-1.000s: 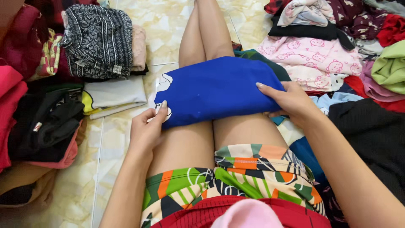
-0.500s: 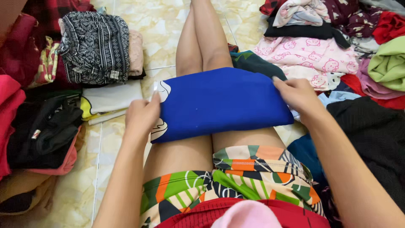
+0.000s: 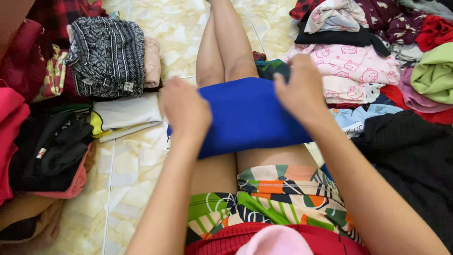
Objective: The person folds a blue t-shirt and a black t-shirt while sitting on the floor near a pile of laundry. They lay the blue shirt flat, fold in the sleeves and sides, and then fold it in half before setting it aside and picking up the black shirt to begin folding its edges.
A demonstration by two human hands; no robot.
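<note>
Both hands, left (image 3: 185,109) and right (image 3: 301,92), grasp the folded blue garment (image 3: 247,118) between them.

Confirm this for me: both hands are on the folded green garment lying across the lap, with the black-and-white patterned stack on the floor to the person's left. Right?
Not quite. The folded garment across the lap is blue, not green, as the head view shows. The rest holds: the left hand and right hand are both on it, and the black-and-white patterned stack sits on the floor to the person's left.
</note>
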